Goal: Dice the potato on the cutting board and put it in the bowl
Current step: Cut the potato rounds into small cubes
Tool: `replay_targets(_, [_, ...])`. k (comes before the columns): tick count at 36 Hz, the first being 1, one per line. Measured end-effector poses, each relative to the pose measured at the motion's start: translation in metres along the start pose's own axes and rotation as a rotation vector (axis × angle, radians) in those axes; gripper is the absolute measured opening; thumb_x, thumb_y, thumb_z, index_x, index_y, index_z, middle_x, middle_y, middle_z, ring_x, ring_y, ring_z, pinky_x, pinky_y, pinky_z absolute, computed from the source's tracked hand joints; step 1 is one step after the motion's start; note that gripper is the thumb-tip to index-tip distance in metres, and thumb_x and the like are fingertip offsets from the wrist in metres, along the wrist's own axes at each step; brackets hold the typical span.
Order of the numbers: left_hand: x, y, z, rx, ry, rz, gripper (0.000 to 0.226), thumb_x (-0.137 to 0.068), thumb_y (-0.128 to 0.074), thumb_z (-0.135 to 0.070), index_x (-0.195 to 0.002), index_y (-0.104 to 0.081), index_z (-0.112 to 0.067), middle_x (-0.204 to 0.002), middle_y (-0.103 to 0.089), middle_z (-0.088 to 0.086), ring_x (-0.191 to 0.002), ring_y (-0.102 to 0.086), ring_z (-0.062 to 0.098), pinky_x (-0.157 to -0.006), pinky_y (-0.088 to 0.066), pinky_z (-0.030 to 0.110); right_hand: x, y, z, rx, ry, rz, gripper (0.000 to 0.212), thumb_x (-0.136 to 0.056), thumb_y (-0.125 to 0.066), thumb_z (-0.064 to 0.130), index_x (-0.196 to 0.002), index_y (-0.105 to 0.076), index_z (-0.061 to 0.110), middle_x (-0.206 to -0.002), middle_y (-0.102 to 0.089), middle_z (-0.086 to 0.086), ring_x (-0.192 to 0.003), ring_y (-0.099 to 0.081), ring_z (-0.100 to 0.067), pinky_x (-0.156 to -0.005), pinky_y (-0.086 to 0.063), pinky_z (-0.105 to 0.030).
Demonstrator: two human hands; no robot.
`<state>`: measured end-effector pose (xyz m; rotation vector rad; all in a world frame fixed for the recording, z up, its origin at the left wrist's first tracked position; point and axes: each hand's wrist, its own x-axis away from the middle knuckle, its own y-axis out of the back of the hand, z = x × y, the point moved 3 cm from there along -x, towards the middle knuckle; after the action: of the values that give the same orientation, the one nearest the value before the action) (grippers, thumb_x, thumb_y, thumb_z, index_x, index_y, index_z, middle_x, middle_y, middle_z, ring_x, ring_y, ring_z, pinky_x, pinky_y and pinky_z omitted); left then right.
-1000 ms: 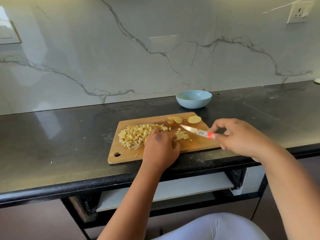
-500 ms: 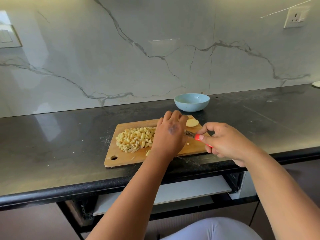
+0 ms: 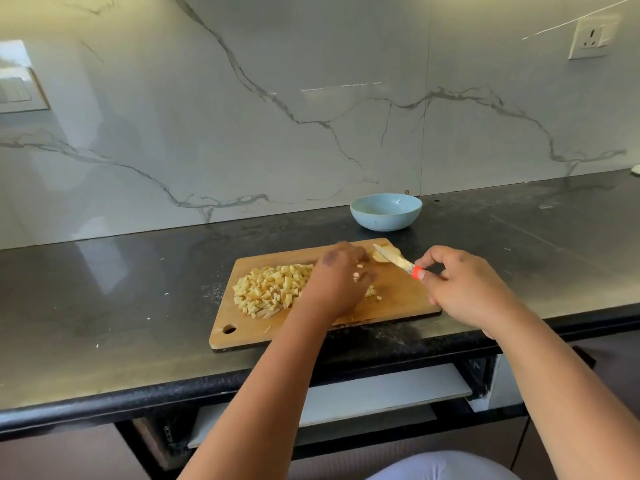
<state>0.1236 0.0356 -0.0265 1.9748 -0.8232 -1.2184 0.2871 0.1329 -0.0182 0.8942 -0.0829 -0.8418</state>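
A person is working at a rectangular wooden cutting board (image 3: 398,303) lying near the front edge of a glossy black stone surface (image 3: 104,306). The left hand (image 3: 337,282) is hovering low over the middle of the board, fingers curled downward above a few loose potato cubes; whether it is gripping any of them cannot be told, as the hand is blurred. A heap of pale yellow diced potato (image 3: 272,289) is sitting on the left half of the board, just beside that hand. The right hand (image 3: 460,289) is pinching the orange-red handle of a small steel-bladed paring knife (image 3: 394,259), fingers closed round it, with the blade pointing toward the board's far right corner, where an uncut pale potato slice (image 3: 382,256) is lying under the tip. A round light-blue ceramic bowl (image 3: 386,211) is standing beyond the board, close to the surface's back edge against a white marble-veined wall (image 3: 242,116).
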Motion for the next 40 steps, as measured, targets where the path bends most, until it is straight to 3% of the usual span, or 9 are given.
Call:
replay_targets(4, [0.002,-0.020,-0.009,-0.094,-0.103,0.230,0.036,-0.096,-0.056,-0.041,-0.121,-0.063,-0.017,-0.122,-0.063,-0.001,-0.110,-0.054,0.015,-0.098,-0.046,0.035,-0.003,-0.003,0.000,0.060,0.005,-0.057,0.004,-0.099,-0.052,0.029,-0.098,-0.056,0.029,-0.076,-0.065,-0.001,-0.058,-0.059,-0.017,-0.050,-0.047,-0.028])
replay_targets(9, [0.000,-0.024,-0.001,-0.184,-0.022,0.226,0.025,-0.101,-0.046,-0.024,-0.107,-0.066,-0.011,-0.106,-0.064,0.006,-0.093,-0.057,0.019,-0.088,-0.050,0.037,-0.001,-0.011,0.004,0.095,0.033,-0.045,0.006,-0.099,-0.051,0.029,-0.102,-0.056,0.027,-0.070,-0.057,0.002,-0.051,-0.050,-0.010,-0.043,-0.032,-0.018])
replay_targets(16, [-0.002,-0.004,0.029,-0.336,0.104,0.210,0.015,-0.099,-0.047,-0.014,-0.106,-0.060,-0.013,-0.107,-0.060,0.006,-0.087,-0.060,0.019,-0.077,-0.054,0.033,0.003,-0.013,0.010,0.151,0.062,-0.041,0.009,-0.100,-0.050,0.027,-0.106,-0.056,0.026,-0.066,-0.050,0.007,-0.047,-0.044,-0.007,-0.039,-0.026,-0.013])
replay_targets(25, [0.002,0.050,0.054,0.028,0.185,-0.082,0.011,-0.083,-0.076,-0.018,-0.093,-0.072,-0.019,-0.094,-0.067,-0.006,-0.087,-0.062,0.008,-0.073,-0.048,0.018,0.003,-0.013,0.012,0.158,0.079,-0.056,0.009,-0.100,-0.049,0.027,-0.106,-0.056,0.025,-0.063,-0.048,0.007,-0.045,-0.042,-0.006,-0.037,-0.025,-0.014])
replay_targets(29, [0.005,0.060,0.058,0.093,0.205,-0.137,0.009,-0.088,-0.069,-0.012,-0.096,-0.068,-0.017,-0.091,-0.066,-0.007,-0.084,-0.062,0.009,-0.063,-0.039,0.005,0.005,-0.017,0.014,0.154,0.090,-0.048,0.010,-0.100,-0.050,0.025,-0.106,-0.057,0.023,-0.062,-0.047,0.007,-0.045,-0.041,-0.007,-0.036,-0.028,-0.015])
replay_targets(32, [0.013,0.060,0.054,0.225,0.204,-0.116,0.022,-0.091,-0.059,-0.003,-0.104,-0.066,-0.019,-0.099,-0.068,-0.011,-0.089,-0.061,-0.001,-0.066,-0.040,-0.001,0.006,-0.020,0.016,0.154,0.107,-0.044,0.011,-0.100,-0.050,0.023,-0.107,-0.058,0.022,-0.062,-0.046,0.008,-0.046,-0.042,-0.006,-0.038,-0.033,-0.013])
replay_targets(36, [0.030,0.062,0.051,0.456,0.171,-0.018,0.039,-0.088,-0.059,0.006,-0.103,-0.066,-0.029,-0.107,-0.069,-0.015,-0.103,-0.062,-0.005,-0.081,-0.050,0.012,0.007,-0.025,0.019,0.166,0.127,-0.041,0.012,-0.100,-0.051,0.023,-0.109,-0.058,0.021,-0.064,-0.047,0.009,-0.047,-0.044,-0.005,-0.038,-0.033,-0.013])
replay_targets(38, [0.039,0.063,0.053,0.510,0.203,0.006,0.035,-0.084,-0.069,0.002,-0.102,-0.067,-0.027,-0.104,-0.071,-0.013,-0.102,-0.064,-0.003,-0.080,-0.056,0.021,0.008,-0.028,0.020,0.175,0.136,-0.043,0.012,-0.100,-0.051,0.024,-0.109,-0.058,0.022,-0.065,-0.050,0.008,-0.048,-0.046,-0.005,-0.037,-0.030,-0.013])
replay_targets(40, [0.047,0.064,0.056,0.446,0.226,-0.012,0.029,-0.079,-0.079,-0.008,-0.100,-0.069,-0.024,-0.098,-0.072,-0.011,-0.094,-0.066,-0.003,-0.074,-0.056,0.018,0.008,-0.030,0.020,0.180,0.144,-0.045,0.012,-0.099,-0.051,0.025,-0.109,-0.058,0.022,-0.067,-0.052,0.007,-0.048,-0.046,-0.005,-0.038,-0.028,-0.013])
